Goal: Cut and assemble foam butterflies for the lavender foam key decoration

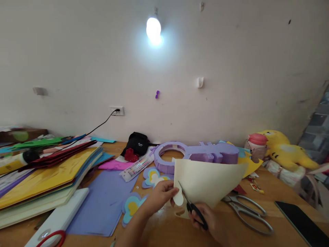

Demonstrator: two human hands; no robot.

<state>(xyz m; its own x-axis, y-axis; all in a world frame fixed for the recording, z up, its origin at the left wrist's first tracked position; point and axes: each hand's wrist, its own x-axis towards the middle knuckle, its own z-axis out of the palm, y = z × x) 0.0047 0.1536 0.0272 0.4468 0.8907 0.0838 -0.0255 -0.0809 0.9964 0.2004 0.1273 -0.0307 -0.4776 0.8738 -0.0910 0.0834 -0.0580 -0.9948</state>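
My left hand (158,196) pinches the lower left edge of a cream foam sheet (208,181), held up over the wooden table (267,181). A rounded flap of the sheet hangs below my fingers. My right hand (208,221) grips small black-handled scissors (191,205). Their blades point up into the sheet's bottom edge beside the flap.
Large metal scissors (248,211) lie at the right, a dark phone (302,223) beyond them. A purple foam key shape (197,154) and butterfly cutouts (154,176) sit behind. Stacked coloured sheets (46,175) fill the left. A yellow plush toy (282,147) rests far right.
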